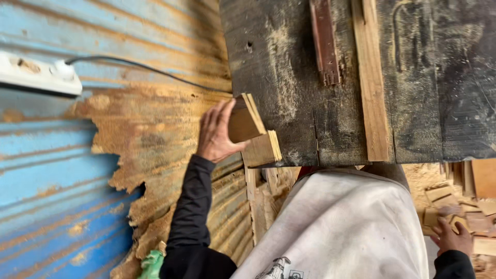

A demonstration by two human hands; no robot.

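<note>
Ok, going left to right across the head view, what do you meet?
White power strip on the blue corrugated wall → left hand → small wood blocks it grips at the dark bench edge → long wooden strip → right hand on wood offcuts.

Blue corrugated wall (46,170) with rust-orange patches, blackened worktop (274,62) dusted pale, tan wooden blocks (248,124), white power strip (36,75), black sleeve (194,206).
</note>
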